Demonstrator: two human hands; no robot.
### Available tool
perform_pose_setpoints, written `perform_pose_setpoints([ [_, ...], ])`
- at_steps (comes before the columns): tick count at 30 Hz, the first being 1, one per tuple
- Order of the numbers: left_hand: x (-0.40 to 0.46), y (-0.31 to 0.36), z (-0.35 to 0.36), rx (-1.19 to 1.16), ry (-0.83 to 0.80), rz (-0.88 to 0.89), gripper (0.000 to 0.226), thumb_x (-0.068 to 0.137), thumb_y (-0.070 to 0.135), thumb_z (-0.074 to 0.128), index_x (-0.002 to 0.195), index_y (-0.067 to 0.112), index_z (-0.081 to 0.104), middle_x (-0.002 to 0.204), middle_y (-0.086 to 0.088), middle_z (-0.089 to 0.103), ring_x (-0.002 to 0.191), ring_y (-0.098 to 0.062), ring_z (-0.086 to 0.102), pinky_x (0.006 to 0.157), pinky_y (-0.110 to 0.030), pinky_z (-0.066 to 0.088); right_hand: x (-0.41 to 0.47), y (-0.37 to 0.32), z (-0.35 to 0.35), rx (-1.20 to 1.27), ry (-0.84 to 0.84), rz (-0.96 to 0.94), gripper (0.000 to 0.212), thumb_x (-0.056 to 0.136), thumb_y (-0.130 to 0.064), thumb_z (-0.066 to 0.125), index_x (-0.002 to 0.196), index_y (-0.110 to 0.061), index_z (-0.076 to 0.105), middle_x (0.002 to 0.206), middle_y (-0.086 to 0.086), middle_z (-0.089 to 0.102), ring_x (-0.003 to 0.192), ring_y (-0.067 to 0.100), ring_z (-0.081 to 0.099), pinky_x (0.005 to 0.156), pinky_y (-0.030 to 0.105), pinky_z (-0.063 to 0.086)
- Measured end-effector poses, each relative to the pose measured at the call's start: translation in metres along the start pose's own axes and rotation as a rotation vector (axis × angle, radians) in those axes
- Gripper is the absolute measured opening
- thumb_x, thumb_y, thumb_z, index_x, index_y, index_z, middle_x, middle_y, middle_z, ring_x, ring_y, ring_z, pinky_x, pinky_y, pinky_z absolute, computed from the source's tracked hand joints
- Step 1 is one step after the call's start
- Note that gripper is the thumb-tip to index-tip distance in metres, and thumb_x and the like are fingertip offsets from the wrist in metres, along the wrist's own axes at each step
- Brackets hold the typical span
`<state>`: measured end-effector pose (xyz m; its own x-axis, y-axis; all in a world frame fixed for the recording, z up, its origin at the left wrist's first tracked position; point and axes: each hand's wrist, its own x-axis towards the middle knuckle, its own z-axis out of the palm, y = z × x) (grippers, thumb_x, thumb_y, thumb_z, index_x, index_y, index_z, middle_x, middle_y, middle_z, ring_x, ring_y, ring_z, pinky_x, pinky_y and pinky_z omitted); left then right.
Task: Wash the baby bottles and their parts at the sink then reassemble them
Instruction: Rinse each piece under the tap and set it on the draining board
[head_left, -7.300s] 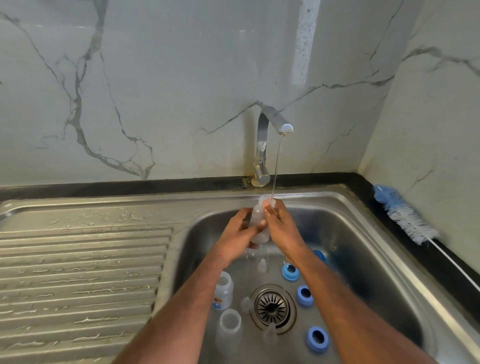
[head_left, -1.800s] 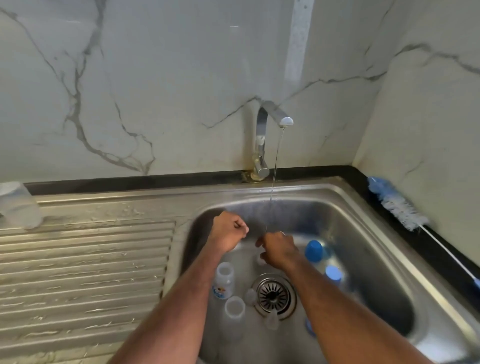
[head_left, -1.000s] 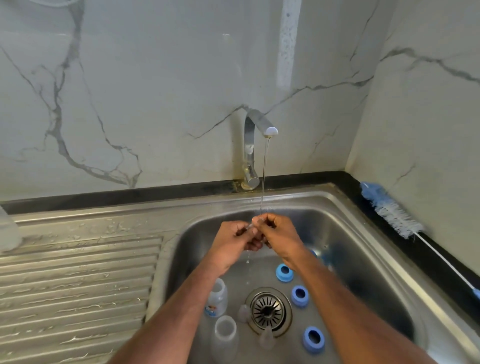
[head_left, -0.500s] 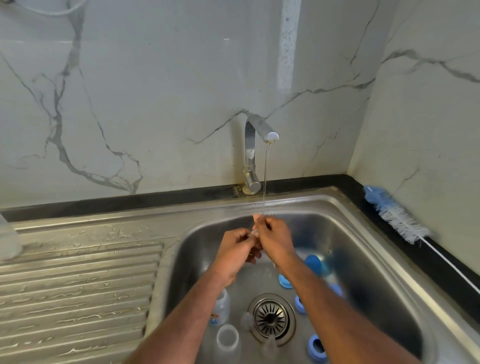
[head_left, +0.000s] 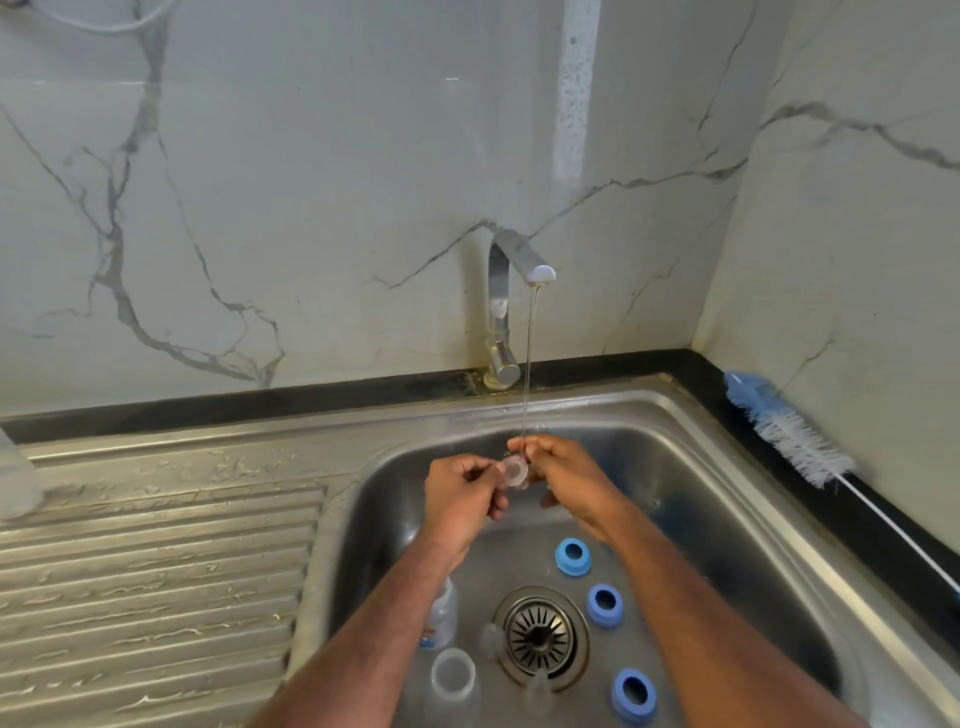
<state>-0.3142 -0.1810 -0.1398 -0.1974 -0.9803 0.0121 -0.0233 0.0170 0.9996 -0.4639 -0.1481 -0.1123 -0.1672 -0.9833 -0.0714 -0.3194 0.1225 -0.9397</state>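
Note:
My left hand (head_left: 462, 493) and my right hand (head_left: 569, 475) meet under the thin stream of water from the tap (head_left: 506, 312), both pinching a small clear bottle teat (head_left: 514, 470) between them. In the steel sink (head_left: 753, 499) below lie two clear bottles: one partly under my left forearm (head_left: 441, 618), one open-mouthed (head_left: 453, 680). Three blue screw rings sit on the basin floor (head_left: 572, 556), (head_left: 604, 604), (head_left: 632, 693). Two more clear teats lie near the drain (head_left: 491, 642), (head_left: 537, 691).
A ribbed steel draining board (head_left: 156, 571) lies to the left, wet, with a clear bottle at its far left edge (head_left: 15, 483). A blue-and-white bottle brush (head_left: 789, 436) rests on the black counter strip on the right. The drain strainer (head_left: 540, 634) sits mid-basin. Marble walls close the corner.
The earlier bottle has gone from my hands to the draining board's left edge. My hands picked a teat from the basin, raised it under the stream and turned its round base toward me.

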Motion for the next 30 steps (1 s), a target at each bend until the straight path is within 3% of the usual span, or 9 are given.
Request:
perform_pose_setpoints([
  [4, 0.001, 0.001, 0.0, 0.038, 0.021, -0.037, 0.01, 0.088, 0.015, 0.077, 0.083, 0.006, 0.077, 0.06, -0.009, 0.067, 0.05, -0.013, 0.057, 0.047, -0.024, 0.044, -0.001, 0.006, -0.002, -0.107, -0.21, -0.068, 0.045, 0.088, -0.004, 0.073, 0.126, -0.024, 0.063, 0.112, -0.009, 0.069, 0.105, 0.004, 0.064, 0.083, 0.021, 0.055],
  [6, 0.001, 0.0, 0.0, 0.046, 0.003, -0.051, 0.012, 0.089, 0.017, 0.076, 0.082, 0.008, 0.077, 0.065, -0.012, 0.07, 0.053, -0.015, 0.059, 0.047, -0.025, 0.043, 0.003, 0.015, 0.004, -0.22, -0.12, -0.081, 0.033, 0.085, -0.014, 0.078, 0.115, -0.025, 0.067, 0.105, -0.008, 0.071, 0.101, 0.005, 0.066, 0.095, 0.031, 0.056],
  [9, 0.001, 0.0, -0.001, 0.115, 0.049, -0.08, 0.021, 0.097, 0.018, 0.064, 0.081, 0.008, 0.074, 0.07, -0.007, 0.072, 0.055, -0.013, 0.061, 0.045, -0.022, 0.04, 0.007, 0.017, 0.005, -0.327, 0.038, -0.05, 0.027, 0.088, -0.017, 0.076, 0.112, -0.025, 0.068, 0.105, -0.006, 0.071, 0.101, 0.009, 0.065, 0.099, 0.037, 0.055],
  [13, 0.003, 0.002, -0.002, 0.197, 0.085, -0.08, 0.018, 0.095, 0.015, 0.064, 0.082, 0.007, 0.073, 0.073, -0.01, 0.072, 0.057, -0.012, 0.061, 0.042, -0.013, 0.037, 0.004, 0.018, 0.008, -0.432, -0.145, 0.064, 0.038, 0.083, -0.015, 0.081, 0.118, -0.018, 0.068, 0.113, -0.002, 0.071, 0.107, 0.014, 0.065, 0.102, 0.038, 0.052],
  [16, 0.001, 0.002, -0.002, 0.232, 0.056, -0.072, 0.016, 0.095, 0.012, 0.064, 0.084, 0.007, 0.074, 0.079, -0.011, 0.074, 0.06, -0.013, 0.063, 0.042, -0.012, 0.038, 0.006, 0.021, 0.01, -0.462, -0.08, 0.061, 0.026, 0.086, -0.016, 0.078, 0.111, -0.018, 0.071, 0.106, -0.003, 0.072, 0.098, 0.012, 0.068, 0.095, 0.036, 0.055],
  [18, 0.0, 0.002, -0.002, 0.254, 0.041, -0.063, 0.015, 0.095, 0.011, 0.064, 0.084, 0.009, 0.074, 0.079, -0.01, 0.074, 0.06, -0.012, 0.063, 0.043, -0.011, 0.038, 0.006, 0.02, 0.012, -0.483, -0.101, 0.082, 0.032, 0.086, -0.017, 0.078, 0.117, -0.017, 0.069, 0.113, -0.003, 0.071, 0.099, 0.011, 0.066, 0.094, 0.032, 0.054],
  [21, 0.001, 0.0, -0.003, 0.291, -0.003, -0.087, 0.013, 0.094, 0.008, 0.064, 0.087, 0.01, 0.074, 0.082, -0.008, 0.074, 0.06, -0.011, 0.063, 0.043, -0.012, 0.039, 0.008, 0.024, 0.013, -0.531, -0.094, 0.123, 0.026, 0.087, -0.021, 0.077, 0.113, -0.017, 0.071, 0.107, 0.001, 0.073, 0.095, 0.012, 0.068, 0.096, 0.038, 0.055],
  [24, 0.001, -0.005, -0.003, 0.355, -0.071, -0.131, 0.01, 0.094, 0.01, 0.064, 0.092, 0.015, 0.072, 0.087, -0.003, 0.074, 0.064, -0.013, 0.068, 0.04, -0.018, 0.042, 0.009, 0.023, 0.01, -0.421, -0.013, 0.154, 0.009, 0.094, -0.023, 0.069, 0.096, -0.016, 0.072, 0.095, 0.006, 0.074, 0.085, 0.015, 0.069, 0.082, 0.034, 0.058],
  [30, -0.003, 0.001, 0.0, 0.268, -0.123, 0.024, 0.013, 0.085, 0.012, 0.077, 0.098, 0.014, 0.075, 0.084, -0.005, 0.076, 0.072, -0.021, 0.075, 0.051, -0.026, 0.055, 0.0, 0.011, 0.016, 0.067, 0.027, 0.335, 0.041, 0.105, -0.037, 0.052, 0.091, -0.004, 0.072, 0.084, 0.014, 0.078, 0.066, 0.018, 0.069, 0.059, 0.029, 0.055],
])
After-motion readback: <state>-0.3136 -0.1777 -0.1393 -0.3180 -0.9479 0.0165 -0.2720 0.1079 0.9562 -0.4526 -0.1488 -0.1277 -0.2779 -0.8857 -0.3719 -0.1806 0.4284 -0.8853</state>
